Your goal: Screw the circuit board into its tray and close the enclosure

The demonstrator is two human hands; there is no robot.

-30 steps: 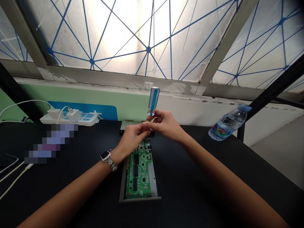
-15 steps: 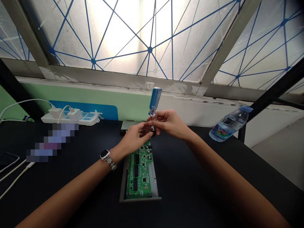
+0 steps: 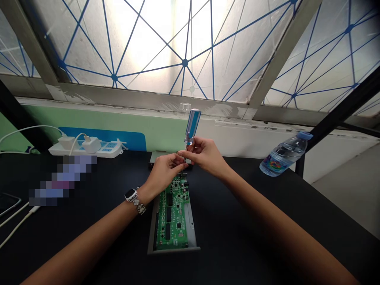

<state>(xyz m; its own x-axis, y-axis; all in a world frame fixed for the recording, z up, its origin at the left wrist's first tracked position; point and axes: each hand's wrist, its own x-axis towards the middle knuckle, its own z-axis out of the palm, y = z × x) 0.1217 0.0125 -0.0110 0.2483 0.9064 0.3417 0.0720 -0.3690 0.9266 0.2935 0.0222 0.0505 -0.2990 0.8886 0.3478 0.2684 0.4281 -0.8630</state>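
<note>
Blue-handled screwdriver (image 3: 192, 126) upright in right hand (image 3: 204, 155)

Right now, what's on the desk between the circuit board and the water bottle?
Nothing on it: head view shows bare black desk from the circuit board to the water bottle. Only the right forearm passes above it.

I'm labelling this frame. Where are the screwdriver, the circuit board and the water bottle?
screwdriver (image 3: 192, 126): head view, on its blue handle.
circuit board (image 3: 173, 219): head view, middle of the green board.
water bottle (image 3: 283, 155): head view, on its clear body.
</note>
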